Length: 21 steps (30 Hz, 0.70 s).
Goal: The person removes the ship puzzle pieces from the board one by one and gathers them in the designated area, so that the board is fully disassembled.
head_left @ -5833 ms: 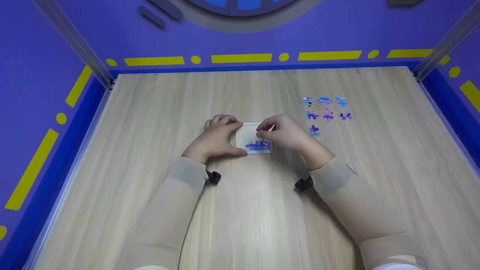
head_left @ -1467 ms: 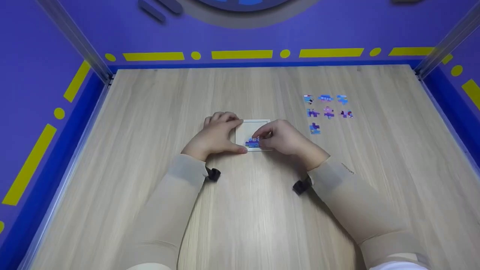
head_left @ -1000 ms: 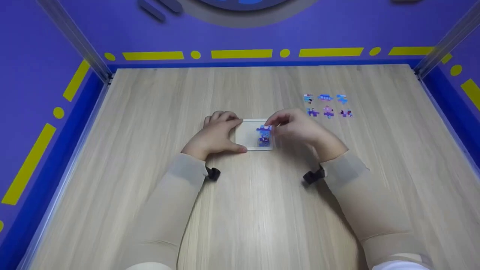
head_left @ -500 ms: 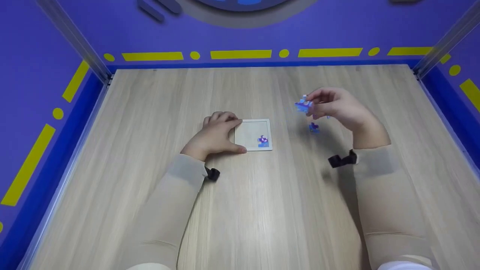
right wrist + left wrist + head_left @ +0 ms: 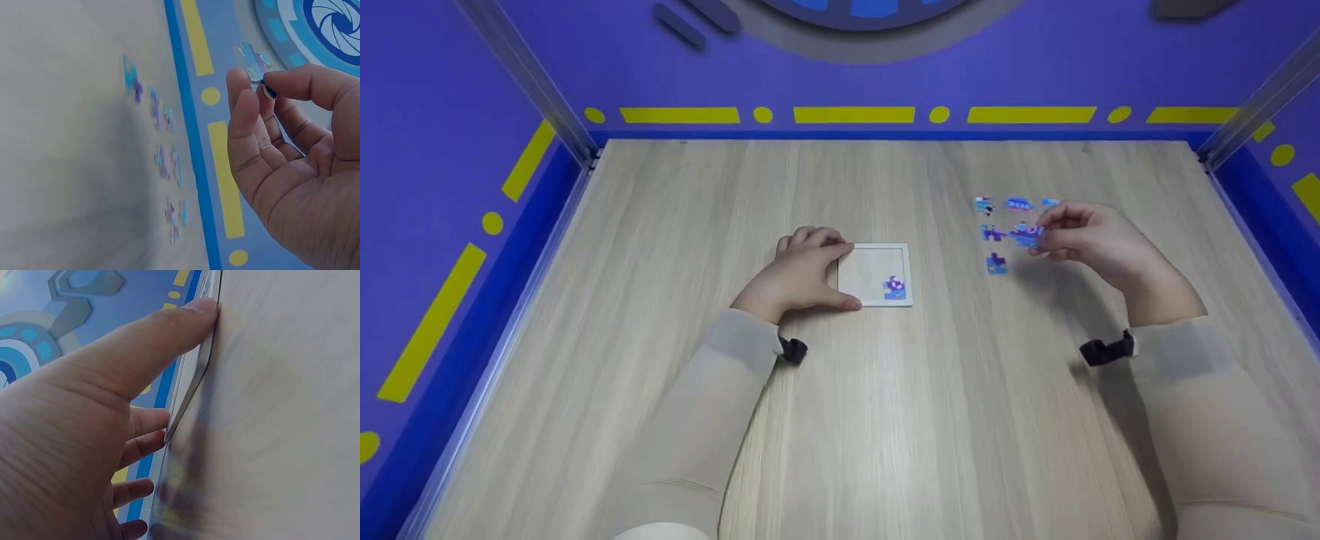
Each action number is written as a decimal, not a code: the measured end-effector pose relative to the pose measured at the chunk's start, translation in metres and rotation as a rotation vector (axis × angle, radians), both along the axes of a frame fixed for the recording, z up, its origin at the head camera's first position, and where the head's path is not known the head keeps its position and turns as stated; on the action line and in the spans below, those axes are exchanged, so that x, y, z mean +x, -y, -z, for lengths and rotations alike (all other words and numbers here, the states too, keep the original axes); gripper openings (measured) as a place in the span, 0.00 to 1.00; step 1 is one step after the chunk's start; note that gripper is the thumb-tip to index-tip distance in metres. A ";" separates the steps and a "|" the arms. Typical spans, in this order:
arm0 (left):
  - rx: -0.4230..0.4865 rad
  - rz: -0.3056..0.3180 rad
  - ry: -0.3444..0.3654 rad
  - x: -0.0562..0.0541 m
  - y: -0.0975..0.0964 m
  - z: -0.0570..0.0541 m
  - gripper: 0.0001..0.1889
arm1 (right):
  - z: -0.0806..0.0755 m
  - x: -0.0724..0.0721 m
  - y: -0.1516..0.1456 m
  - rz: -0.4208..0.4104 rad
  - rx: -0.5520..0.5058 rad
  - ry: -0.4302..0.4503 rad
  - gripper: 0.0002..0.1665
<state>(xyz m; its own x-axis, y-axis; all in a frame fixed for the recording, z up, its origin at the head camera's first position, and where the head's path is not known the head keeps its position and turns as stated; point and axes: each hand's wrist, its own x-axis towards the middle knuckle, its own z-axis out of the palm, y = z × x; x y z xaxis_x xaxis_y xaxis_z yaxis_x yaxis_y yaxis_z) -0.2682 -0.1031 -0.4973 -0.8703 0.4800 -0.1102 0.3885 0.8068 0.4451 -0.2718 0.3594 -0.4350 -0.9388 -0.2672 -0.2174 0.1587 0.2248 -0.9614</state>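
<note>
In the head view my left hand (image 5: 802,274) holds a white puzzle tray (image 5: 908,259) flat on the table, thumb at its near left corner and fingers at its far left corner. The left wrist view shows the thumb (image 5: 169,332) against the tray's edge. One purple and blue jigsaw piece (image 5: 894,288) lies in the tray's near right corner. My right hand (image 5: 1099,244) is raised over the loose pieces. It pinches a blue and purple jigsaw piece (image 5: 256,61) between thumb and fingers; a second piece may be tucked behind it.
Loose jigsaw pieces lie in rows right of the tray, among them a far left piece (image 5: 984,205), a blue one (image 5: 1019,203) and a near one (image 5: 996,263). My right hand covers some. Purple panels (image 5: 855,82) wall the table's (image 5: 840,420) back and sides.
A row of pieces lay along the tray's near side; one is left there. My right hand has lifted jigsaw pieces out and moved right to the loose ones. My left hand has stayed on the tray.
</note>
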 end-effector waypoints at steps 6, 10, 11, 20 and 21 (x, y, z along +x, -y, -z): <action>0.000 0.001 0.002 0.000 0.000 -0.002 0.57 | 0.010 0.009 -0.015 0.053 0.003 -0.030 0.07; 0.006 -0.003 0.000 -0.001 0.000 0.000 0.57 | 0.015 0.013 -0.019 0.096 0.024 -0.023 0.10; 0.006 -0.006 -0.001 -0.001 -0.001 0.000 0.57 | 0.016 0.013 -0.019 0.104 0.040 -0.022 0.11; 0.004 -0.007 0.000 0.000 0.000 0.000 0.57 | 0.029 0.012 -0.023 0.125 0.058 -0.003 0.10; 0.004 -0.007 -0.001 0.000 0.000 0.000 0.57 | 0.030 0.012 -0.023 0.128 0.052 0.009 0.10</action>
<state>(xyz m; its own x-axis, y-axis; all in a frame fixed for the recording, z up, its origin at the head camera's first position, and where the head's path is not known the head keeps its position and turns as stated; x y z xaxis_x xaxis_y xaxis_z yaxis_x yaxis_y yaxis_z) -0.2678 -0.1033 -0.4970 -0.8737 0.4743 -0.1079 0.3832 0.8079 0.4477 -0.2601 0.3819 -0.4654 -0.9625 -0.1338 -0.2360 0.1974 0.2514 -0.9475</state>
